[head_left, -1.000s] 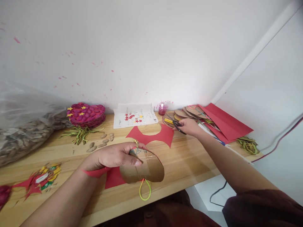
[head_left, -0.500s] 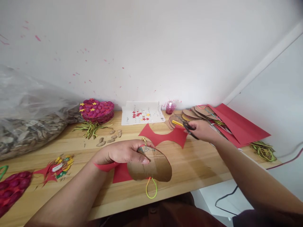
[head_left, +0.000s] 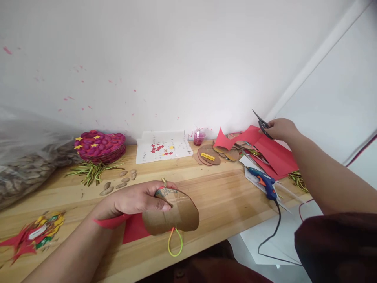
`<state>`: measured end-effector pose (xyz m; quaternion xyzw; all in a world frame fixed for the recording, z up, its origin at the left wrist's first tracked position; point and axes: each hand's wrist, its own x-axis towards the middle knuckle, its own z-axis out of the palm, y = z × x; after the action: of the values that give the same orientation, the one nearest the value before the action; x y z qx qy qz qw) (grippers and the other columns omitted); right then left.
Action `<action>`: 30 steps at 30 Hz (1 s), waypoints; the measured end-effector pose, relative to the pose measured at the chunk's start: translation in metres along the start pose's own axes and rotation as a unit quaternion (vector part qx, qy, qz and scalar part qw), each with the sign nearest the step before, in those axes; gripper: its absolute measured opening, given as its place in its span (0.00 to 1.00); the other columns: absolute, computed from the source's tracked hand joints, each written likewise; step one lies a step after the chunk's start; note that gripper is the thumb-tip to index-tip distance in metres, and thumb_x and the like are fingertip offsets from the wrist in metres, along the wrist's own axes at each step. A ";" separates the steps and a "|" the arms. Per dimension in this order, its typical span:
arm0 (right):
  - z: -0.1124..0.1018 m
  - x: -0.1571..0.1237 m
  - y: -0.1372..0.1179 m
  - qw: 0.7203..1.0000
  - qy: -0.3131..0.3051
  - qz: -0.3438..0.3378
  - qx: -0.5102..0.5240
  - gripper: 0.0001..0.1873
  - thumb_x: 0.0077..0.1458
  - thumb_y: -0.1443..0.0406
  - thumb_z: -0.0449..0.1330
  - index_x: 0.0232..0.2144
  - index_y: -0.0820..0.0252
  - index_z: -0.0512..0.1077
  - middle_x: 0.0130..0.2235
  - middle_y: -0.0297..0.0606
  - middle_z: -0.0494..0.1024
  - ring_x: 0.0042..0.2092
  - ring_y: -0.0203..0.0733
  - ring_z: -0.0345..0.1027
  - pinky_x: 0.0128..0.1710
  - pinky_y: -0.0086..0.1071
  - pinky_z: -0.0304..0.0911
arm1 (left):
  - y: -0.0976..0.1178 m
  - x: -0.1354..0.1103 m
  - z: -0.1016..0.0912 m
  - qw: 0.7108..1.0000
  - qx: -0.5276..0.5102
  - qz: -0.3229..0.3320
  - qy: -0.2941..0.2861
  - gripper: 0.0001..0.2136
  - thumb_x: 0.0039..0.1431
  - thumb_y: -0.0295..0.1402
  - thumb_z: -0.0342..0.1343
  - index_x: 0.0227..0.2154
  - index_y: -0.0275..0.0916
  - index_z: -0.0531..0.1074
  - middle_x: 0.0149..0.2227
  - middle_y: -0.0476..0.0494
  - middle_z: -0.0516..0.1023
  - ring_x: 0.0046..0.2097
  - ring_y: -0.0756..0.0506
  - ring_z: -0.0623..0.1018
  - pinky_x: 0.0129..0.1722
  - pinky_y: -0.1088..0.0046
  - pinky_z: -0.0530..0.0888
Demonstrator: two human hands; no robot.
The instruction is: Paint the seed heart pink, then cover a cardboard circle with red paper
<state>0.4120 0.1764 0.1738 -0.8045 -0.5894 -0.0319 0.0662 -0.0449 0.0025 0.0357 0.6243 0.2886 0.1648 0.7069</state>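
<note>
My left hand [head_left: 144,199] holds an oval cardboard piece [head_left: 176,214] between thumb and fingers above the table. A yellow-green cord loop [head_left: 175,247] hangs from the cardboard's near edge, and a small gold tie shows at its top. Red paper [head_left: 134,229] sticks out beneath the hand and the cardboard. At the far right, my right hand [head_left: 281,129] is closed around black-handled scissors [head_left: 264,127], blades pointing up and left. Just left of the scissors, a red paper offcut [head_left: 225,141] with curved cut edges lies over the cardboard pile; I cannot tell whether the hand touches it.
A blue glue gun [head_left: 265,182] lies at right, its cable running off the table edge. Cardboard ovals [head_left: 210,151], a cup of pink liquid [head_left: 199,137] and a white sheet with stars [head_left: 144,151] line the back. Peanuts [head_left: 106,191] and a plastic bag [head_left: 32,157] are at left.
My right hand has moved right and back with the scissors, and the red offcut has gone from mid-table to the cardboard pile. The view has turned right, showing the glue gun. My left hand keeps its hold.
</note>
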 end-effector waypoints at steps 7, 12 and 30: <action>0.015 0.033 -0.019 0.998 0.056 0.024 -0.025 0.06 0.54 0.64 0.62 0.28 0.63 0.74 0.30 0.45 0.74 0.36 0.45 0.67 0.33 0.37 0.55 | -0.001 -0.001 -0.003 0.999 0.018 -0.018 0.034 0.21 0.56 0.39 0.67 0.52 0.44 0.76 0.43 0.48 0.80 0.41 0.48 0.75 0.41 0.76 0.70; 0.030 0.025 -0.024 0.993 0.115 0.024 0.014 0.07 0.56 0.64 0.59 0.30 0.63 0.74 0.33 0.49 0.76 0.38 0.46 0.70 0.33 0.36 0.55 | -0.006 -0.001 -0.007 0.997 -0.021 -0.028 0.067 0.22 0.55 0.37 0.68 0.54 0.45 0.75 0.36 0.50 0.79 0.34 0.51 0.74 0.35 0.78 0.69; 0.087 -0.186 -0.163 0.735 -0.377 -0.331 0.457 0.21 0.42 0.54 0.75 0.31 0.59 0.72 0.27 0.29 0.71 0.28 0.34 0.61 0.27 0.28 0.57 | 0.000 0.005 -0.006 0.975 -0.134 0.088 0.154 0.20 0.53 0.31 0.69 0.51 0.41 0.79 0.47 0.42 0.84 0.44 0.44 0.81 0.49 0.69 0.73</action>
<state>0.1976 0.0616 0.0747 -0.3779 -0.7386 0.5275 0.1830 -0.0451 0.0101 0.0344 0.5137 0.3132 0.3582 0.7139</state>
